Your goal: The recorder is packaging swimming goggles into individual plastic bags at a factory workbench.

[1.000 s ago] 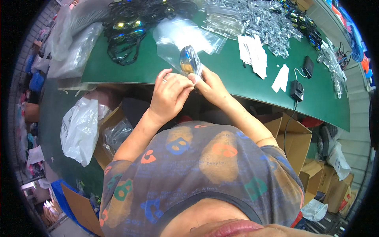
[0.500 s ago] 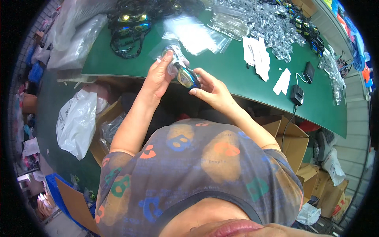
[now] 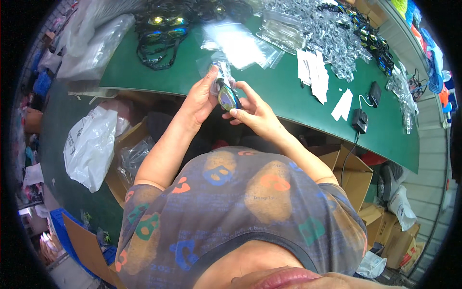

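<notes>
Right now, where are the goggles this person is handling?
The goggles are held just above the head view's middle, between the left hand and right hand, nearer the person than the clear bags on the green table.

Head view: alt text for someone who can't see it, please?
A person's left hand and right hand hold dark goggles and clear plastic near the edge of a green table. Beyond lie flat clear bags and a heap of black goggles.
</notes>
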Demonstrator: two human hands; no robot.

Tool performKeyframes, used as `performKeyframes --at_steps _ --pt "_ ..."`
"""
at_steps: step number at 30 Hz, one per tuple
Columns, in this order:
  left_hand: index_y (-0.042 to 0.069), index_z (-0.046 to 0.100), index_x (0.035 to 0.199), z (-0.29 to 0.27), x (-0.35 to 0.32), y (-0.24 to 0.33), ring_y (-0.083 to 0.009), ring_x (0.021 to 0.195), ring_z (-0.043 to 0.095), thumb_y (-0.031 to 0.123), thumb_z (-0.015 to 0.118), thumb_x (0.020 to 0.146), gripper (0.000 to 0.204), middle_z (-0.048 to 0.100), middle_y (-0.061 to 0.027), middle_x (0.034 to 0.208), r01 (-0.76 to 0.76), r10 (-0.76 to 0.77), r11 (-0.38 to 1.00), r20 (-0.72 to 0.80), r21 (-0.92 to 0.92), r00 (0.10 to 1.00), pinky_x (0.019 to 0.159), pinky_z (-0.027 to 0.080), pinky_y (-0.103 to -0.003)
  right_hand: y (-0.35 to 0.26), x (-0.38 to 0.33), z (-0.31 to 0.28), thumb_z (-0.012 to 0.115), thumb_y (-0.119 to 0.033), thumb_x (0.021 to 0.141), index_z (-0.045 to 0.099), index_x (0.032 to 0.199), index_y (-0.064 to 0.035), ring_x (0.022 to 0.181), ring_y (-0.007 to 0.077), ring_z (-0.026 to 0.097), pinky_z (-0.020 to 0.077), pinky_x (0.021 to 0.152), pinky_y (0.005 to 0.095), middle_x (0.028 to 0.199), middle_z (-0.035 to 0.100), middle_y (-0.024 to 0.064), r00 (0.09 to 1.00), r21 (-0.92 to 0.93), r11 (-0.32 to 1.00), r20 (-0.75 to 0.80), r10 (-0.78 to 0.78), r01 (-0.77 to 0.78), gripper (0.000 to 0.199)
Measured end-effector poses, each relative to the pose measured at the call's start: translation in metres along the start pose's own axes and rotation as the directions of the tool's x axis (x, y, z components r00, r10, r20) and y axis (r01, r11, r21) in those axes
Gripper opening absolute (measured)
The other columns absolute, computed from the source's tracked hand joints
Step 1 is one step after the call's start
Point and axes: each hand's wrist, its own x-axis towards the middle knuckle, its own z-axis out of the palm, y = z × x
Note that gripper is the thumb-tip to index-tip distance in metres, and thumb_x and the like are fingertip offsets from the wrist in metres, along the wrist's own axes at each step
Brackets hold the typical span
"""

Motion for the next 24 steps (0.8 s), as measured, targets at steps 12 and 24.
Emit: performKeyframes --at_steps 12,24 --pt "0.006 0.057 0.129 0.003 -0.01 0.006 -0.0205 0.101 0.068 0.043 0.044 0.109 0.044 0.069 -0.0108 0.116 0.073 -0.078 0.994 0.066 0.08 0.995 0.082 0.057 -0.036 0.015 0.023 -0.011 0.068 -0.02 0.098 0.02 0.158 -0.0097 0.115 0.0328 0.068 0.0625 0.08 0.0388 0.128 0.064 0.019 0.998 0.134 0.989 0.008 -0.064 0.063 0.077" --pt "0.003 0.063 0.115 -0.007 -0.026 0.002 -0.0188 0.087 0.067 0.008 0.069 0.094 0.022 0.066 -0.0094 0.1 -0.393 0.675 0.281 0.111 0.876 0.73 0.072 0.054 -0.029 0.045 0.027 0.004 0.064 -0.013 0.1 0.026 0.152 -0.0061 0.117 0.0265 0.066 0.0591 0.085 0.0358 0.127 0.063 0.0155 0.991 0.045 0.992 -0.069 -0.112 0.115 0.064"
